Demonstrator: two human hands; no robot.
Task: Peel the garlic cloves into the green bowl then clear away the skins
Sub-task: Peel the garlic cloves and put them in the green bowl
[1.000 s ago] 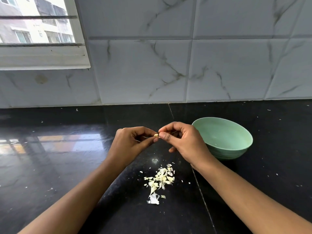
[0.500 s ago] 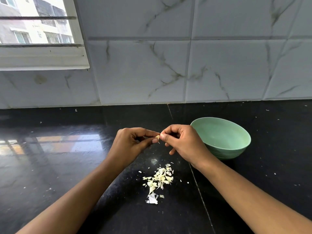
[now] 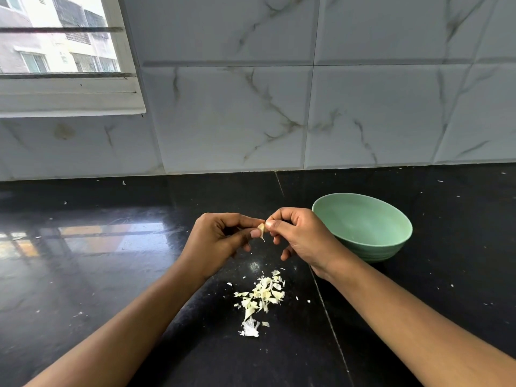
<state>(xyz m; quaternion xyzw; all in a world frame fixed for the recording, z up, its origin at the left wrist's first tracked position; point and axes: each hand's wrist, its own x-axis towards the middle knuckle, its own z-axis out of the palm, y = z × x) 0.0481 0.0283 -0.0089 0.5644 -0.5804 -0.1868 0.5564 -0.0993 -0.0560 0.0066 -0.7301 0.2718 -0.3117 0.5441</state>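
My left hand [image 3: 220,241] and my right hand [image 3: 298,236] meet above the black counter, both pinching one small pale garlic clove [image 3: 261,229] between thumb and fingertips. A thin strip of skin hangs down from the clove. Below the hands lies a heap of garlic skins [image 3: 261,298] on the counter. The green bowl [image 3: 391,247] stands just right of my right hand; the part of its inside that I see holds nothing, and my hand hides its near left wall.
The black counter [image 3: 97,275] runs back to a white marble-tiled wall [image 3: 279,107]. A window [image 3: 58,51] sits at the upper left. Tiny skin flecks are scattered over the counter, with a seam line running under my right wrist.
My hands have stayed together at the clove, with the fingers shifting slightly. A strip of skin now hangs loose below the clove. The view has drifted a little.
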